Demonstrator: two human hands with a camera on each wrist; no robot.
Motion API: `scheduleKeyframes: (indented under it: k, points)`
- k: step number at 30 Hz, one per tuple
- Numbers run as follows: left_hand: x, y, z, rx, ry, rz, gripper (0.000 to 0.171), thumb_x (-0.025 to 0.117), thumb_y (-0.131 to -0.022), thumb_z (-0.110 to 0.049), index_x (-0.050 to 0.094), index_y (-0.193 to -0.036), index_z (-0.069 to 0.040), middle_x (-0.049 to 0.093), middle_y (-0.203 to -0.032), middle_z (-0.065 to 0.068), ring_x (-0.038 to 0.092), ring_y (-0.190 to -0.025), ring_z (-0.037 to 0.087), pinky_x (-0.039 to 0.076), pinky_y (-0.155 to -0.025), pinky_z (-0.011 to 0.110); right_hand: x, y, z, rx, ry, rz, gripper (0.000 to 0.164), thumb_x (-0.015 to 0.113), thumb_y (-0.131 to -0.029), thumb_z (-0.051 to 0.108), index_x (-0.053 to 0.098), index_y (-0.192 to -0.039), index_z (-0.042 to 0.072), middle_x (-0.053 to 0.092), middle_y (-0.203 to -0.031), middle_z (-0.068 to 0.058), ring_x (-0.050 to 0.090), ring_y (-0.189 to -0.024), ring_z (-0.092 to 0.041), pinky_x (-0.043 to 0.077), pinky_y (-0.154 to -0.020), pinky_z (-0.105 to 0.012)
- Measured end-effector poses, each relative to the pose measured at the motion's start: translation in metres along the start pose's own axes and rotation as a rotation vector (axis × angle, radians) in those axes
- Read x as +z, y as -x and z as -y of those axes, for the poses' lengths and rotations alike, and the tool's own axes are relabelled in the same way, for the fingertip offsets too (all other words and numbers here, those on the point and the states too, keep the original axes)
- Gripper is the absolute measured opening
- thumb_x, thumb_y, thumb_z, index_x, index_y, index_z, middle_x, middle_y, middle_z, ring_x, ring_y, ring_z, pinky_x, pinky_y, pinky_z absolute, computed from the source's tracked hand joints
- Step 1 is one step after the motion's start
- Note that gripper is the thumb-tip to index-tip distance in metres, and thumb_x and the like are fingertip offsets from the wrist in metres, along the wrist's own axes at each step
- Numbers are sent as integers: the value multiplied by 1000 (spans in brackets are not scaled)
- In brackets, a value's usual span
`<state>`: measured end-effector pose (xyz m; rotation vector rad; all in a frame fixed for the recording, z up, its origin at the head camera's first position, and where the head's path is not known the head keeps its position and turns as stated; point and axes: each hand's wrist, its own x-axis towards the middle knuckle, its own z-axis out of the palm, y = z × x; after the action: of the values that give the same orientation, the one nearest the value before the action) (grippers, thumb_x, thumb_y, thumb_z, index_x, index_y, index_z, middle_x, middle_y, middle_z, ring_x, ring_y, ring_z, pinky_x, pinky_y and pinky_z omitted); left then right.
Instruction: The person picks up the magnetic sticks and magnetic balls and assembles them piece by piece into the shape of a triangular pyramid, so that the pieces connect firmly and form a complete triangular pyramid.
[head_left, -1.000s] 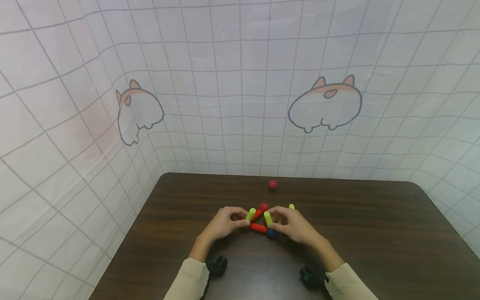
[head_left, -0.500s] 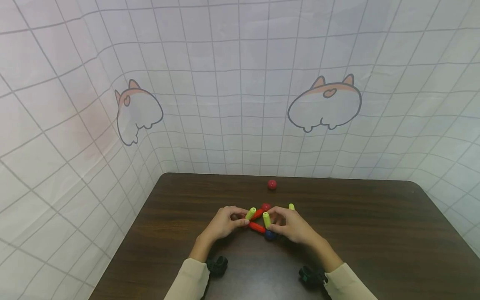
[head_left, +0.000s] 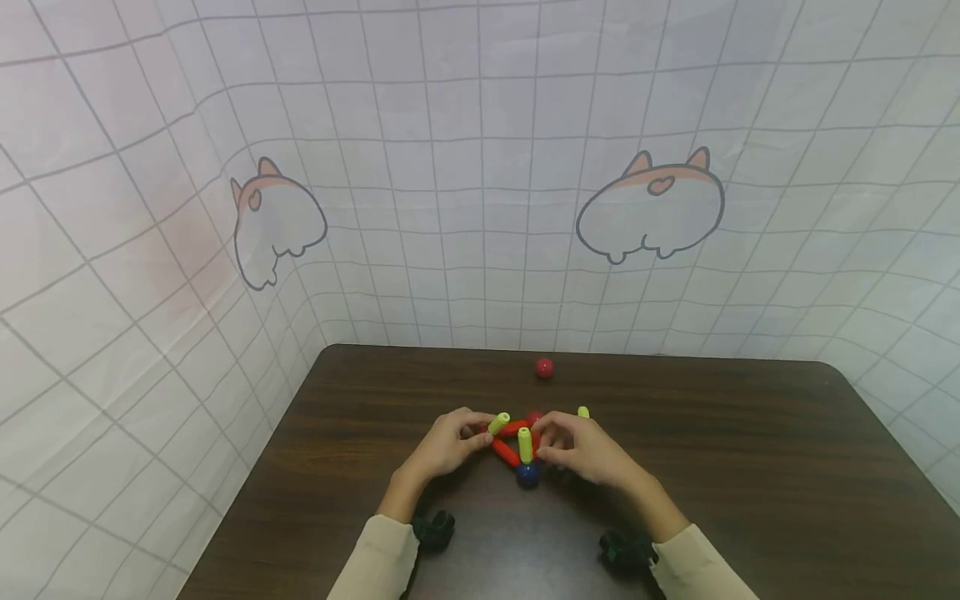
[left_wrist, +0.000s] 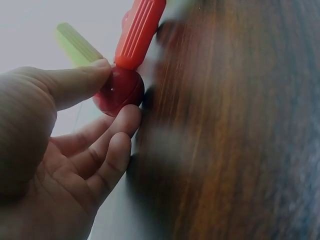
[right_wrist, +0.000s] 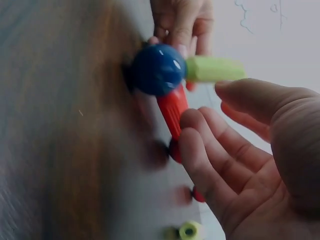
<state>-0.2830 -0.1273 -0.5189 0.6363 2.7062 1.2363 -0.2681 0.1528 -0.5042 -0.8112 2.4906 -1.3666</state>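
Observation:
A triangle of red rods (head_left: 506,452) lies on the table, joined by balls at its corners. My left hand (head_left: 450,442) pinches the left corner's dark red ball (left_wrist: 120,90) between thumb and fingers. From that ball a yellow-green rod (head_left: 498,423) slants upward. At the front corner sits a blue ball (head_left: 528,474), with another yellow-green rod (right_wrist: 215,69) standing on it. Beside this rod is my right hand (head_left: 581,446), fingers loosely bent, thumb tip right at the rod's end in the right wrist view. The back corner's red ball (head_left: 535,417) is partly hidden by the right hand.
A loose red ball (head_left: 544,368) lies near the back edge of the dark wooden table (head_left: 750,467). Behind the right hand a loose yellow-green rod (head_left: 583,412) pokes out. A white gridded cloth (head_left: 465,208) hangs behind the table.
The triangle has turned, its blue ball shifting left and toward the front. The front yellow-green rod has moved left, away from the right fingers. Both hands stay nearly in place.

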Motion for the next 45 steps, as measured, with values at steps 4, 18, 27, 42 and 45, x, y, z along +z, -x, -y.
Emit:
scheduleKeyframes:
  k: [4,18,27,42,45]
  points:
    - [0,-1,0,-6,-1,-10,31,70,-98,-23,72,-129,-19,65,-106,2,58,-86,14,49,-73,29,-10,2,-5,42,17,-81,25,68,-98,15,66,-121,6,68,-88,-6,67,-71,-27,57,-61,-31]
    - [2,-2,3,-3,23,-39,31,71,-97,-17,70,-128,-20,67,-110,1,60,-84,12,50,-72,27,-37,9,-29,242,127,-219,30,64,-97,10,66,-128,9,64,-79,-5,58,-65,-15,45,-59,-30]
    - [3,-2,4,-40,38,-90,19,75,-94,-16,68,-111,-18,67,-103,4,59,-80,12,49,-69,27,-35,11,-30,273,173,-165,27,65,-98,16,69,-123,9,62,-79,-3,53,-66,-14,42,-63,-31]
    - [5,-3,1,-35,10,-88,27,75,-94,-19,72,-121,-20,66,-81,-1,59,-62,11,47,-56,25,-43,14,-35,288,240,-202,7,70,-92,11,69,-99,11,54,-73,-1,51,-66,-16,40,-62,-32]
    - [5,-3,-1,-35,-2,-49,37,78,-91,-24,69,-126,-21,65,-88,0,57,-66,11,48,-59,25,-43,14,-36,292,255,-206,8,71,-91,8,69,-98,12,54,-73,-1,50,-66,-16,39,-62,-32]
